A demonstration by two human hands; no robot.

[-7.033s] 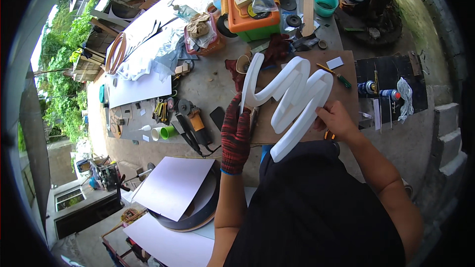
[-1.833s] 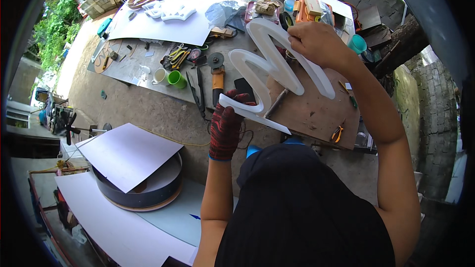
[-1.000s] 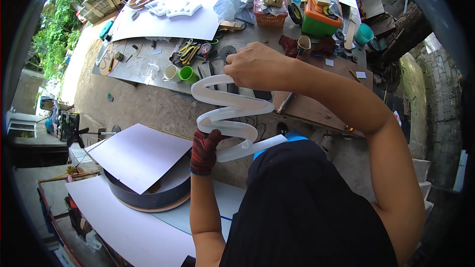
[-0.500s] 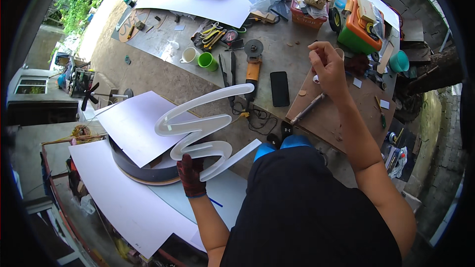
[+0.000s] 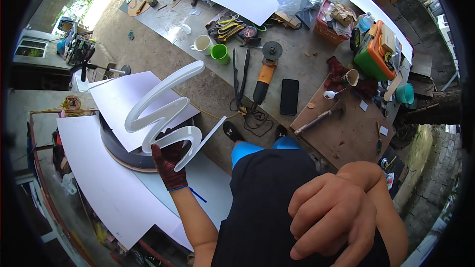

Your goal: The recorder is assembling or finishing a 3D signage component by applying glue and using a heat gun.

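Note:
A white, glossy, looping script-shaped piece [image 5: 173,106] is held tilted over the left side by my left hand [image 5: 169,160], in a dark red glove. The gloved fingers grip it from behind its lower loop. Close to the camera at lower right is my bare right hand [image 5: 331,217], its fingers curled downward. Whatever those fingertips hold, if anything, is hidden. Below the white piece lie a white sheet [image 5: 116,96] and a dark round-edged form [image 5: 111,143].
An angle grinder [image 5: 266,74], a phone [image 5: 289,96], a green cup [image 5: 220,54] and a white mug [image 5: 202,44] are on the grey table. The brown board [image 5: 341,133] carries a claw hammer [image 5: 316,121], a paper cup [image 5: 351,77] and a white spoon [image 5: 330,94].
My right hand has come back from above the brown board toward my body and the camera. My left hand still grips the white piece, which sits further left in view. The view has shifted.

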